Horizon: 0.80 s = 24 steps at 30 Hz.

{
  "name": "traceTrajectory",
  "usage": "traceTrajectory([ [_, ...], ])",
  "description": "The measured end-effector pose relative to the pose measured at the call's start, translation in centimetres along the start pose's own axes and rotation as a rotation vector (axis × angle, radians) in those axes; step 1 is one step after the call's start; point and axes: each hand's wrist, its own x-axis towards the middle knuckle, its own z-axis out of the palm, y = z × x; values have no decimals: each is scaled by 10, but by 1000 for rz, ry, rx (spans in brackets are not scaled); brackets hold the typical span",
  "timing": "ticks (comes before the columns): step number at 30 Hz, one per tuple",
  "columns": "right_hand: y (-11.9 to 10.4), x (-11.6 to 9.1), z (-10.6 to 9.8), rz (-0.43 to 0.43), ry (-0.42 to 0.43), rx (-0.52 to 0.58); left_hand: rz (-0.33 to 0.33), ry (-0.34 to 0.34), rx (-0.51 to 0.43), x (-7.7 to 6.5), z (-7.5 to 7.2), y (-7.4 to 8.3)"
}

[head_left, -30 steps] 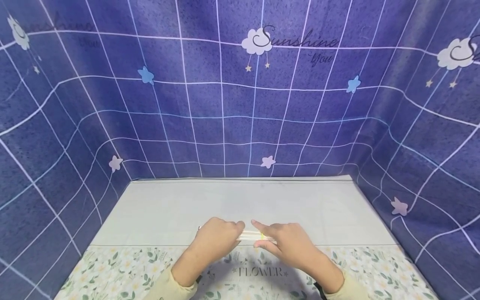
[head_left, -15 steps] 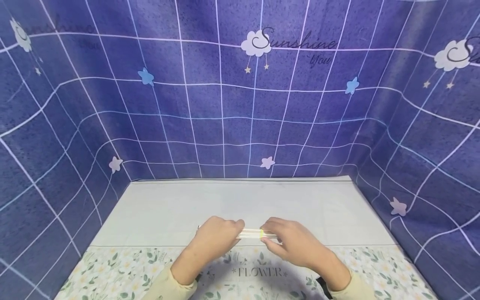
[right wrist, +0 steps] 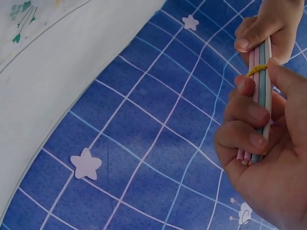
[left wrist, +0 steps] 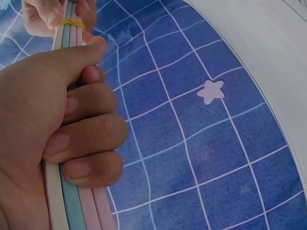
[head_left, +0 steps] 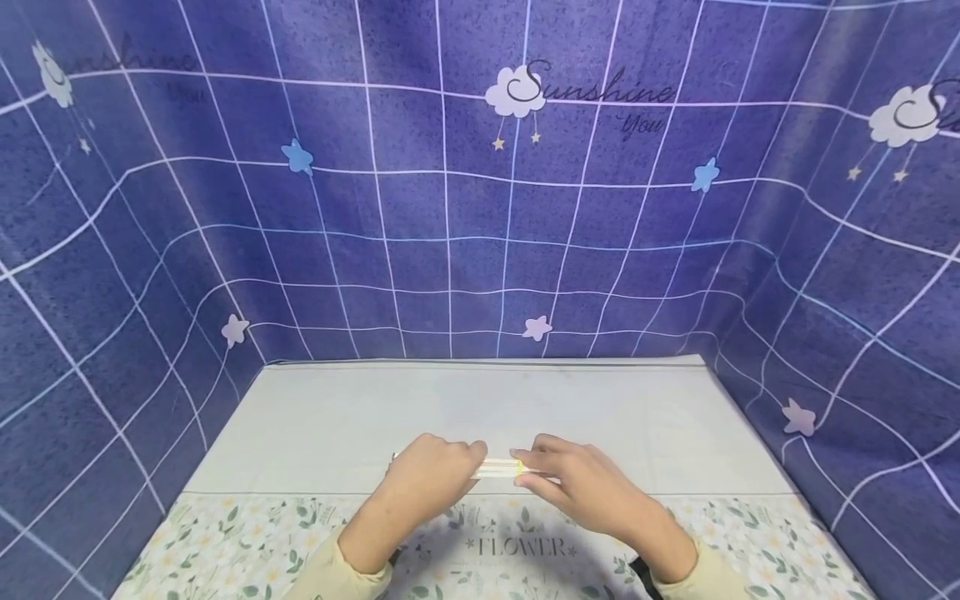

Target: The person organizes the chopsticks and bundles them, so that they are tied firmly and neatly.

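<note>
— What's the setting?

— A pale table point(head_left: 480, 400) with a floral cloth edge point(head_left: 225, 542), walled by a blue grid backdrop point(head_left: 450, 208) with stars and clouds.

— What has changed?

— A second ago the right hand point(head_left: 577, 483) had its forefinger stretched out over the bundle of straws point(head_left: 497, 469); now its fingers are curled down round it, and the yellow rubber band point(right wrist: 257, 70) sits just by the fingertips.

— And the left hand point(head_left: 431, 482)?

— Unmoved, clenched round the bundle's other end, all four fingers point(left wrist: 86, 139) wrapped over the pink, green and white strips.

— Where is the bundle?

— Held level between both hands, low over the table's near part; whether it touches the surface I can't quite tell.
</note>
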Motion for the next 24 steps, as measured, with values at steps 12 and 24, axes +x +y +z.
traceTrajectory([
  [12,-7,2,16,11,14,-178,40,-55,15,3,3,13],
  [24,-1,-3,1,-9,68,82,18,-39,-34,3,4,9],
])
